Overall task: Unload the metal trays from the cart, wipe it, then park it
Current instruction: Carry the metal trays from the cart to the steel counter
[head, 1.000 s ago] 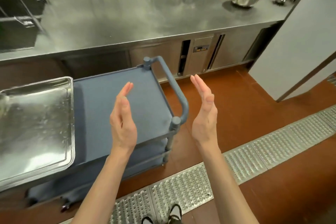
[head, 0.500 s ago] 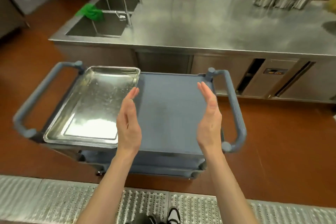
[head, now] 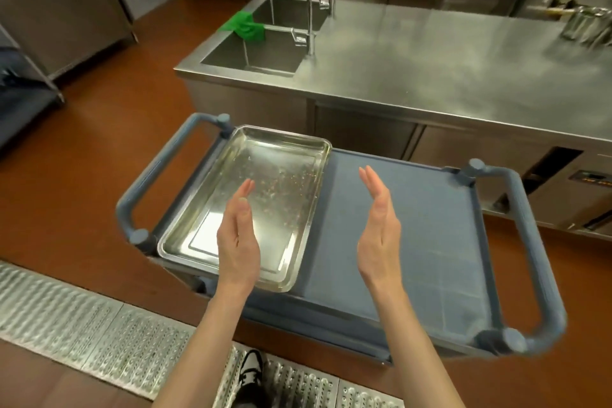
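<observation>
Steel worktop (head: 447, 76), behind cart. Blue cart (head: 407, 242): one metal tray (head: 265, 195) on left half of top shelf. Left hand (head: 236, 238) over tray, right hand (head: 379, 232) over bare shelf; both flat, palms facing, holding nothing. Since half a second ago, the left hand has moved from the tray's right edge to over it.

Right half of cart (head: 414, 242) top bare, open to my right grip (head: 379, 228). Metal tray (head: 265, 182) fills left half under my left grip (head: 238, 238). Cart handles (head: 530, 252) block both ends. Desk (head: 430, 76) close behind; faucet (head: 306, 7) upright by sink (head: 258, 53).
</observation>
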